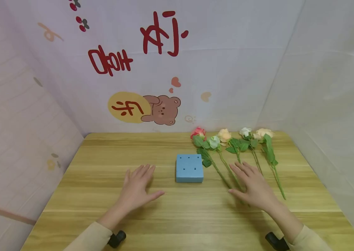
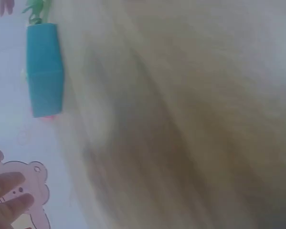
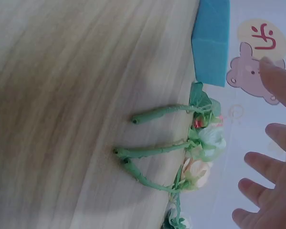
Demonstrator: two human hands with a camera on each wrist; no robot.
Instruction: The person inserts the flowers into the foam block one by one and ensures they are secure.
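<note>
A light blue square block (image 1: 190,168) with several small holes in its top sits mid-table. To its left my left hand (image 1: 137,188) hovers over the wood, fingers spread and holding nothing. My right hand (image 1: 253,186), likewise spread and empty, hangs above the lower stems of the artificial roses. These lie in a row right of the block, blooms toward the back: a red-pink rose (image 1: 198,132), a pale green-white one (image 1: 214,142), a peach one (image 1: 224,135), a white one (image 1: 245,132) and a cream one (image 1: 263,133). In the right wrist view, cut stem ends (image 3: 134,119) point toward the camera.
The wooden table (image 1: 101,157) meets a white printed cloth backdrop (image 1: 233,62) at its far edge. Cloth walls also rise on the left (image 1: 17,104) and right (image 1: 340,104). Black wrist devices (image 1: 117,239) show below both sleeves.
</note>
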